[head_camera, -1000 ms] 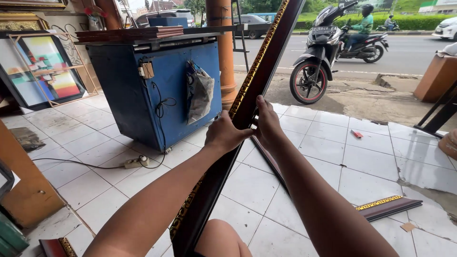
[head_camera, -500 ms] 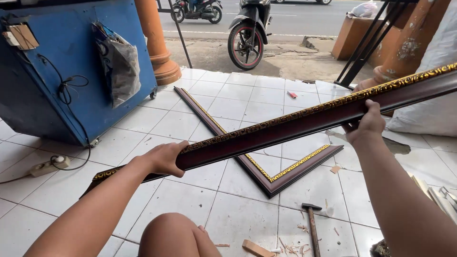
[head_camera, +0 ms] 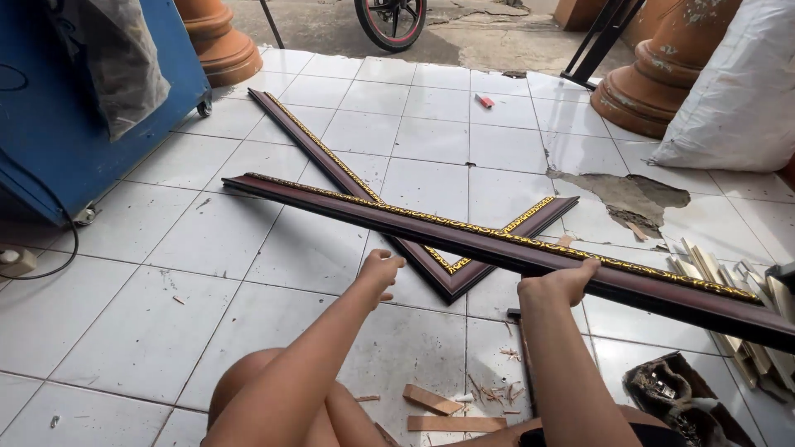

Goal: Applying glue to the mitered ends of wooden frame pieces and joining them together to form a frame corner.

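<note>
Head view: person sitting on the white tiled floor (head_camera: 149, 331), both bare arms stretched out ahead.
Moulding: long frame moulding (head_camera: 464, 236), dark maroon with a gold patterned strip along its upper edge, running from the left middle of the floor to the far right edge; its left end seems to rest on the tiles, its right part is raised in the hand.
Right hand: right hand (head_camera: 563, 284) has its fingers curled around the moulding from beneath, gripping it.
Left hand: left hand (head_camera: 383, 269) is loosely curled, holding nothing, just below the moulding and apart from it.
Beneath it: V-shaped frame corner (head_camera: 431, 257) of the same maroon and gold lies flat on the tiles, crossed by the moulding.
Sack: bulging white sack (head_camera: 741, 91), upper right, beside a terracotta pillar base (head_camera: 638, 95).
Small packet: red and white object (head_camera: 485, 101) on the far tiles; too small to tell more.
Cabinet: blue cabinet (head_camera: 50, 157) on castors, left, a grey plastic bag (head_camera: 116, 74) hanging on it.
Scraps: wood offcuts (head_camera: 431, 400) near the knees.
Stack: pale wooden strips (head_camera: 729, 273) at right.
</note>
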